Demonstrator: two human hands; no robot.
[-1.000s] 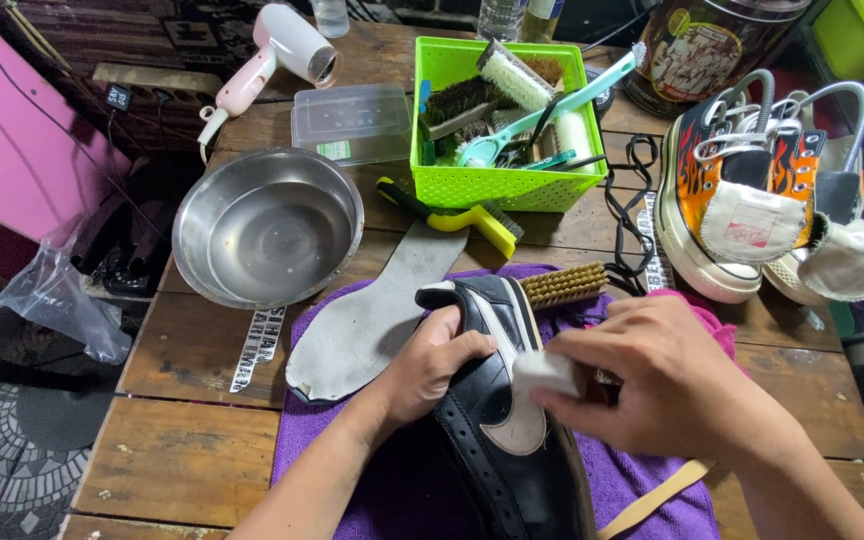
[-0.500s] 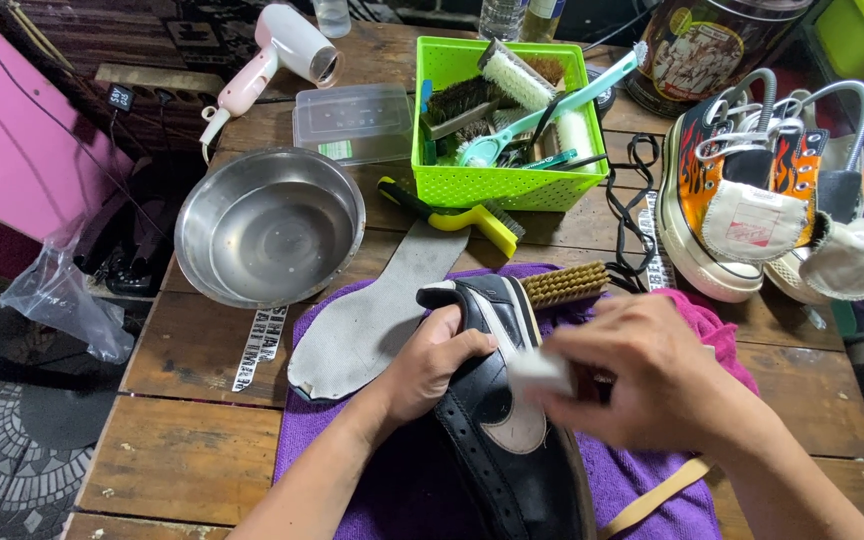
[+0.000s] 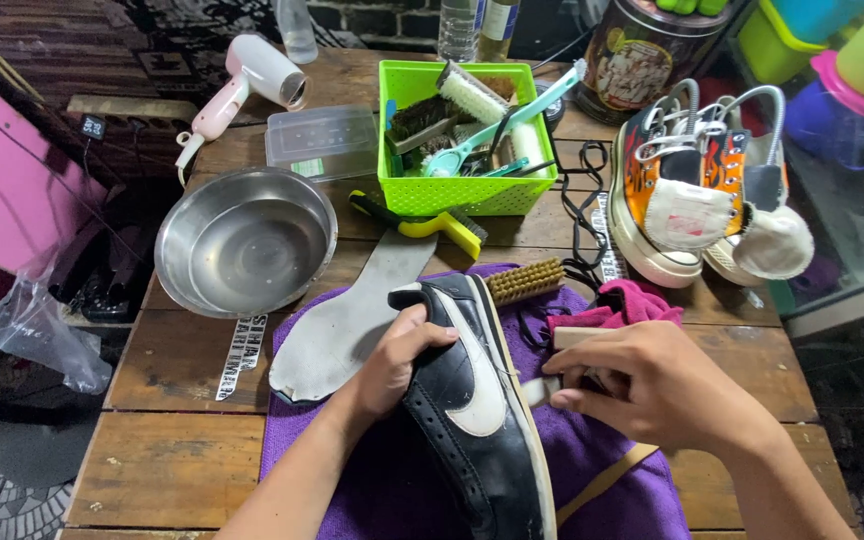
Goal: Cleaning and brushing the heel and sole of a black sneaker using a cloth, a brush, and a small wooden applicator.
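Observation:
A black leather sneaker (image 3: 472, 420) with a white curved stripe lies on its side on a purple cloth (image 3: 612, 490). My left hand (image 3: 392, 365) grips the sneaker's heel end from the left, thumb over the collar. My right hand (image 3: 642, 385) is beside the sneaker's sole on the right, its fingertips pinching a small white sponge block (image 3: 542, 388) against the sole's edge. A grey insole (image 3: 352, 315) lies just left of the shoe. A wooden bristle brush (image 3: 525, 281) rests behind the sneaker's heel.
A steel bowl (image 3: 244, 240) sits at the left. Behind are a green basket (image 3: 462, 190) of brushes, a yellow-handled brush (image 3: 432, 222), a clear box (image 3: 322, 143), a pink hair dryer (image 3: 242, 80). Flame-patterned sneakers (image 3: 687, 190) on metal holders stand right; a pink rag (image 3: 622, 305).
My right hand slid off the side of the sneaker to its sole edge, uncovering the white stripe. The view shifted, so everything sits slightly further left and lower.

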